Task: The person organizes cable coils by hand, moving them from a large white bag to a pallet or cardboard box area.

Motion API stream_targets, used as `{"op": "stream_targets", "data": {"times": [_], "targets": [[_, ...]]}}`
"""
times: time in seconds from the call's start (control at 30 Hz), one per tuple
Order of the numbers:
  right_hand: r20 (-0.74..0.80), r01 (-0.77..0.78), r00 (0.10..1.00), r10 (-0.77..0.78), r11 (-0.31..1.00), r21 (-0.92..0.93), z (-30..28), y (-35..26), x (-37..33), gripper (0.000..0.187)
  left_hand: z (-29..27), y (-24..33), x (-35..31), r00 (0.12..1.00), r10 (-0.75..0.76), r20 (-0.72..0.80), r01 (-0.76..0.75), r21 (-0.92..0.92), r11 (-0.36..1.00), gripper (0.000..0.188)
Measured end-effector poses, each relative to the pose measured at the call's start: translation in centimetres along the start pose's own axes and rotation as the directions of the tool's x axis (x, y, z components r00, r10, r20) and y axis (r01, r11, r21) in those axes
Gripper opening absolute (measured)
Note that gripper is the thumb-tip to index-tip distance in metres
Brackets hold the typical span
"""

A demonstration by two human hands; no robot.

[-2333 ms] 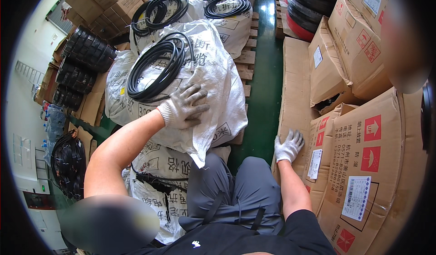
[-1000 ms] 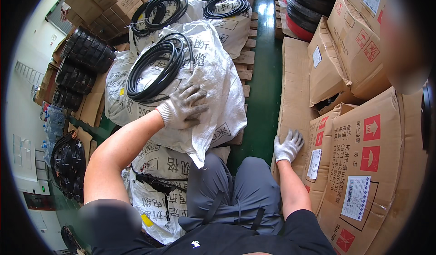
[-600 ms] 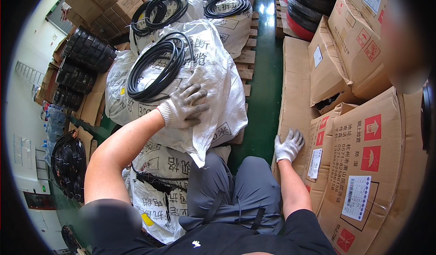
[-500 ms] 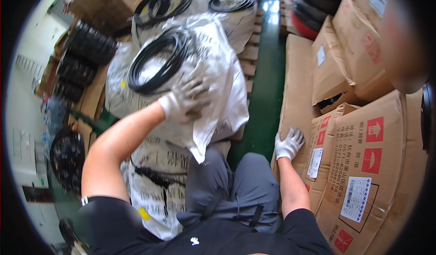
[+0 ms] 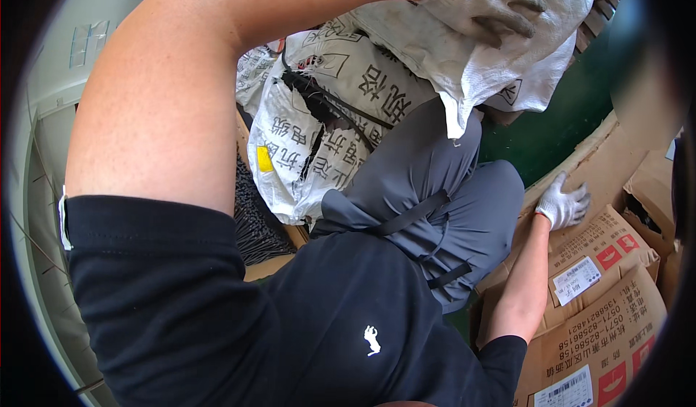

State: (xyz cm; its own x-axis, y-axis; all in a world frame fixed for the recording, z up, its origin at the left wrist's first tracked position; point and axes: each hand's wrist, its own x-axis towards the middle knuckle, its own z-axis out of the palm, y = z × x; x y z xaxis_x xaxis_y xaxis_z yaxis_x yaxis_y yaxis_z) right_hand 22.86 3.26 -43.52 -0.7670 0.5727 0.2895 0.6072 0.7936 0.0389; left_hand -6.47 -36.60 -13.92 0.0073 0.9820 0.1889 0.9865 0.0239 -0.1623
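My left hand (image 5: 494,5), in a white knitted glove with a grey palm side, lies on a white woven sack (image 5: 428,48) at the top. Its fingers are spread, and nothing shows gripped in them. My right hand (image 5: 563,204), gloved likewise, rests open with fingers apart on brown cardboard (image 5: 605,164) at the right. Below the first sack, beside my knees, is another white sack (image 5: 290,135) with dark printing and a yellow patch. Through its torn cover black cable (image 5: 330,102) shows.
Brown cartons (image 5: 602,320) with red marks and white labels stand close on my right. Green floor (image 5: 525,142) runs between the sacks and the cardboard. A dark, bristly-looking bundle (image 5: 254,218) sits left of the torn sack, and a pale wall (image 5: 54,110) lies farther left.
My view has swung, and the scene has shifted with it. The black cable coils on top of the sacks have left the picture. Both hands remain at the sack and the cardboard.
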Motion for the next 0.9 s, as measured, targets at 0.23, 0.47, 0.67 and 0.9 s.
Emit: {"op": "stream_targets", "data": {"times": [0.23, 0.47, 0.67, 0.9], "targets": [[-0.004, 0.023, 1.0, -0.023, 1.0, 0.015, 0.0, -0.4, -0.1, 0.08, -0.1, 0.0, -1.0, 0.999, -0.015, -0.05, 0.013, -0.037, 0.999, 0.065], [0.011, 0.001, 1.0, -0.001, 1.0, -0.02, -0.9, 0.5, 0.4, 0.077, -4.4, 3.0, 7.0, 0.547, -0.379, 0.747, 0.191, 0.329, 0.925, 0.065], [0.01, -0.023, 1.0, 0.023, 1.0, 0.015, -2.1, -0.8, 0.1, 0.072, 0.8, -0.6, -0.2, 0.995, -0.103, -0.007, 0.101, -0.123, 0.987, 0.057], [0.066, -0.044, 0.997, 0.039, 0.996, 0.082, -3.6, -1.1, 0.6, 0.069, 0.7, -0.1, 0.6, 0.991, -0.136, -0.014, 0.132, -0.16, 0.978, 0.066]]}}
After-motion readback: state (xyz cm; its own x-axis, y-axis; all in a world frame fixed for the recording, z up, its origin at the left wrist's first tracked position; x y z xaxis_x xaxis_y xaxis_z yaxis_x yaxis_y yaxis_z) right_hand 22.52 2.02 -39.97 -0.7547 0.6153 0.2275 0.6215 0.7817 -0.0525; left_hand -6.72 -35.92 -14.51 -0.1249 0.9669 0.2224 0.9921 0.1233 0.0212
